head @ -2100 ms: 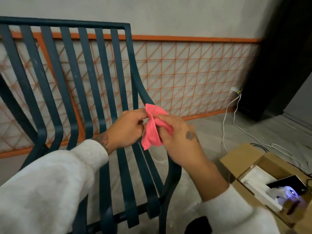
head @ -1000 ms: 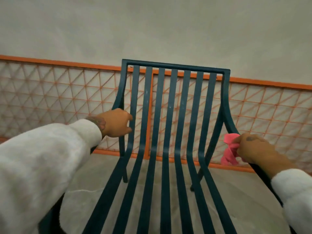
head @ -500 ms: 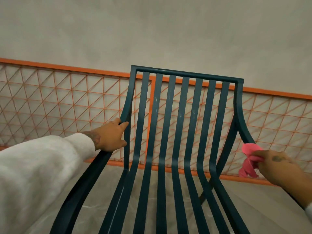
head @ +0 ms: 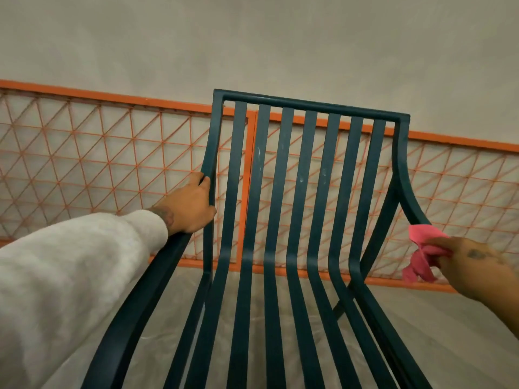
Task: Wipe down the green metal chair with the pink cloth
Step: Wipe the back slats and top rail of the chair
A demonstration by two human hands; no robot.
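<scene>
Pink cloth [head: 421, 255] bunched in the right hand [head: 474, 266], fingers pinching it tight, just beside the chair [head: 306, 220]'s right armrest. Left hand [head: 191, 206] wraps the left armrest where it meets the slatted back. Orange mesh [head: 84, 164] lines the grey wall behind.

Left hand [head: 190, 206] is extended forward (pale sleeve to the wrist), fingers curled round the chair's left armrest [head: 157, 276]. Right hand [head: 474, 266] is held lower right, fingers pinched on the bunched pink cloth [head: 421, 255].
</scene>
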